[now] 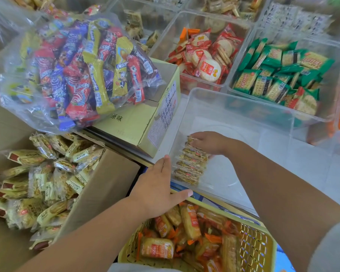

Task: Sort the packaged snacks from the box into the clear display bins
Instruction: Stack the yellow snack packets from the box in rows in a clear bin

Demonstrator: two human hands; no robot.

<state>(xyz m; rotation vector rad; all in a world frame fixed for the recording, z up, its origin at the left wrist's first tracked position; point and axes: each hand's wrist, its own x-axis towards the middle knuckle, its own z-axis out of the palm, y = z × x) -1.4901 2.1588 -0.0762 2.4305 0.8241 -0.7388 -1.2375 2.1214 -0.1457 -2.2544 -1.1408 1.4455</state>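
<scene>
The yellow carton [133,122] left of centre bears "原味" on its top. At the bottom, an orange snack packet [190,220] in the basket [253,250] shows "157". Other print is too blurred to read.

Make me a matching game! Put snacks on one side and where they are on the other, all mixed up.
Snacks:
1. green packs
2. orange packs
3. pale yellow packs
4. colourful bars

Places:
A. cardboard box
B. yellow basket
C. big clear bag
D. far-right clear bin

Pairs: 1-D, 2-B, 3-A, 4-C
</scene>
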